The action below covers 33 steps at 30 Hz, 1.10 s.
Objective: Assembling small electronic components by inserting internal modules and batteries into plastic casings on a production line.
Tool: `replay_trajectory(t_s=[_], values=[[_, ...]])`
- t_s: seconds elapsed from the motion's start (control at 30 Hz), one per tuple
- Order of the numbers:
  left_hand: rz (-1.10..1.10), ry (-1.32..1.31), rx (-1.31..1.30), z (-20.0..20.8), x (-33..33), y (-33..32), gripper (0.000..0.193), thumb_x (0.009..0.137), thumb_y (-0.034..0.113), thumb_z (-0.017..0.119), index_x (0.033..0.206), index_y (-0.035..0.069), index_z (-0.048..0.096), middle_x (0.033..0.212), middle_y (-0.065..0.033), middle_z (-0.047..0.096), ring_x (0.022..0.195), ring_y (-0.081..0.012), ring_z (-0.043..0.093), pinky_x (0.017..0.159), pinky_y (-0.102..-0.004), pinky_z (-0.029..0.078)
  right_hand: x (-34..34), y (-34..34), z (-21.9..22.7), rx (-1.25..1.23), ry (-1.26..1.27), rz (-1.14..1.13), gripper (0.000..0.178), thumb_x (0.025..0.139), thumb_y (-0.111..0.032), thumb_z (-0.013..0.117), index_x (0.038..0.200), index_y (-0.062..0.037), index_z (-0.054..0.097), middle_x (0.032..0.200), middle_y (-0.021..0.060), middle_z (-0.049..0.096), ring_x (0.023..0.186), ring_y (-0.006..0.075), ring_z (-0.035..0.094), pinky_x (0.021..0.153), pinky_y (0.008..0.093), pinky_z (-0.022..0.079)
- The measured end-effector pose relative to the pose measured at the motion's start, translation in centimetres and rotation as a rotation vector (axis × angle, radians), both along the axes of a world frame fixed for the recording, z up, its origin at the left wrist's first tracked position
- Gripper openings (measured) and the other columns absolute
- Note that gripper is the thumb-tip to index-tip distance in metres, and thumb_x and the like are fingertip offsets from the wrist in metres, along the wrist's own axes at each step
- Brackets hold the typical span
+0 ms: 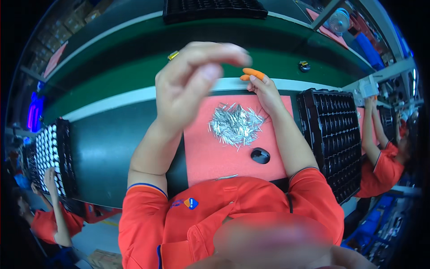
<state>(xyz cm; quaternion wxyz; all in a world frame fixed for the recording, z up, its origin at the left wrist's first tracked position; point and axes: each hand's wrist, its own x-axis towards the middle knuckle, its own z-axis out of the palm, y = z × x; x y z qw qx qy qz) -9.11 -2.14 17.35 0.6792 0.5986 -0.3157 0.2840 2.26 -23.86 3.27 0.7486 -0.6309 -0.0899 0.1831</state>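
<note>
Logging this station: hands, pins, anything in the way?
Left hand up, blurred, looks open. Right hand at far edge of mat, grip unclear. Pins heaped on mat, uncovered. Black disc nearby, apart from pins.

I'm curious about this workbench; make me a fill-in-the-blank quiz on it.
1. The thin silvery pieces lie heaped on a ____ mat.
2. The right hand wears ____ finger covers.
3. Just to the mat's ____ stands a black pocketed tray.
Missing words: pink; orange; right.
</note>
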Motion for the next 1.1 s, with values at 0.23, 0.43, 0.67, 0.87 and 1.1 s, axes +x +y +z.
replay_trajectory(t_s=[0.23,0.43,0.67,0.87,1.1], values=[[0.621,0.262,1.342,9.9,-8.2,0.3,0.005,0.074,0.008,0.062,0.079,0.01,0.063,0.087,-0.0066,0.063,0.067,-0.0218,0.057,0.051,-0.0311,0.043,0.0,-0.3,1.2,-0.064,0.021,-0.104,0.033,0.095,-0.016,0.053,0.123,0.0031,0.053,0.089,0.0036,0.061,0.076,0.0077,0.052,0.076,0.0221,0.043],[0.51,0.204,1.245,7.3,-7.8,1.6,0.009,0.074,0.009,0.063,0.084,0.009,0.063,0.09,-0.0076,0.063,0.07,-0.0224,0.058,0.053,-0.0312,0.044,0.1,-0.2,-0.7,0.054,-0.01,0.003,0.034,0.095,-0.016,0.054,0.124,0.0013,0.054,0.104,0.0083,0.064,0.08,0.0085,0.053,0.079,0.0232,0.044],[0.301,0.135,1.154,5.2,-6.3,1.0,0.014,0.074,0.01,0.064,0.089,0.008,0.064,0.093,-0.0088,0.063,0.073,-0.023,0.059,0.056,-0.0312,0.045,0.8,-0.5,-0.9,0.041,-0.067,0.033,0.037,0.096,-0.016,0.052,0.127,0.0047,0.05,0.107,0.0103,0.063,0.079,0.0092,0.051,0.077,0.023,0.044],[0.137,0.083,1.077,4.2,-5.6,1.2,0.019,0.075,0.01,0.064,0.093,0.008,0.064,0.096,-0.0098,0.064,0.076,-0.0236,0.06,0.058,-0.0312,0.046,0.9,-1.0,-0.7,0.057,-0.094,0.046,0.036,0.096,-0.017,0.052,0.126,0.0025,0.052,0.107,0.0098,0.064,0.08,0.0086,0.052,0.078,0.0229,0.044],[0.032,-0.017,1.0,3.3,-5.4,1.9,0.024,0.075,0.011,0.065,0.099,0.007,0.065,0.099,-0.0109,0.064,0.079,-0.0242,0.061,0.061,-0.0312,0.048,-0.1,-0.9,-0.9,0.016,-0.077,0.019,0.036,0.096,-0.019,0.052,0.127,0.0009,0.052,0.109,0.0099,0.064,0.079,0.0083,0.051,0.079,0.0227,0.042]])
